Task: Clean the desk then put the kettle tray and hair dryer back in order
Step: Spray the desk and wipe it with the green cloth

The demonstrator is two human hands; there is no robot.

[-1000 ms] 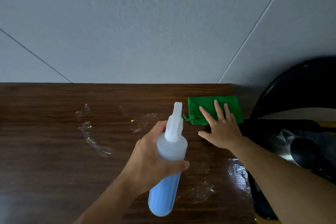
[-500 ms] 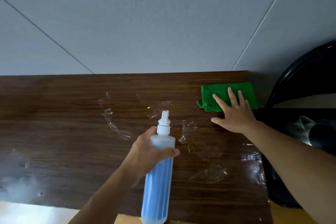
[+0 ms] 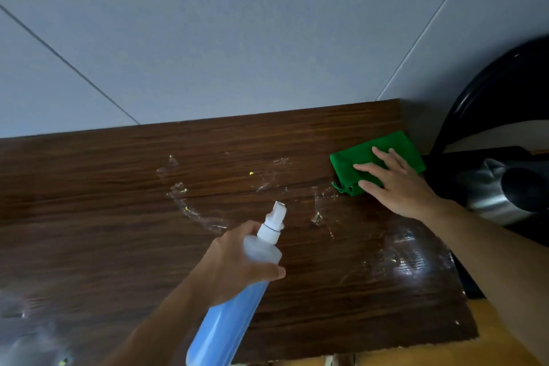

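Note:
My left hand [image 3: 234, 264] grips a spray bottle [image 3: 237, 297] of blue liquid, its white nozzle aimed away over the dark wooden desk [image 3: 118, 246]. Streaks of wet spray with small yellow specks [image 3: 193, 208] lie across the middle of the desk. At the far right corner my right hand [image 3: 398, 184] presses flat with straight fingers on a folded green cloth [image 3: 356, 160]. A steel kettle [image 3: 499, 190] sits off the desk's right edge on something black, partly hidden by my right arm. The hair dryer is not in view.
A grey panelled wall [image 3: 237, 38] rises behind the desk. A black curved chair back [image 3: 475, 92] stands at the right. A wet glossy patch [image 3: 416, 261] shines near the desk's right edge. The yellow-brown floor [image 3: 445, 356] shows beyond the front edge.
The view has shifted, so the desk now sits tilted and lower in frame. My left hand keeps its grip on the bottle. My right hand stays flat on the green cloth.

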